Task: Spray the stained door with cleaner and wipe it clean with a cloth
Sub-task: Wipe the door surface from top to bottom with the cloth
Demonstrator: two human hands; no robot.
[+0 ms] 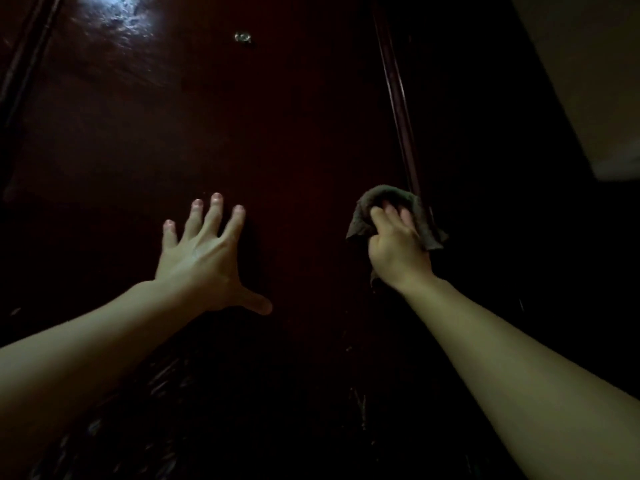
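Wiping is in hand: the right hand clutches the cloth against the door, the left hand spread flat beside it, and next seems a sweep toward the smears below.

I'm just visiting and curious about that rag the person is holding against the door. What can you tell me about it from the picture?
The cloth is a small, dull grey-brown rag that looks soft, like terry or microfibre. It is bunched up, not folded flat, with loose corners sticking out to the left and lower right. The right hand grips it, fingers curled over its middle, against the dark glossy door close to the raised vertical moulding. In the dim light, wetness or dirt on it cannot be judged.
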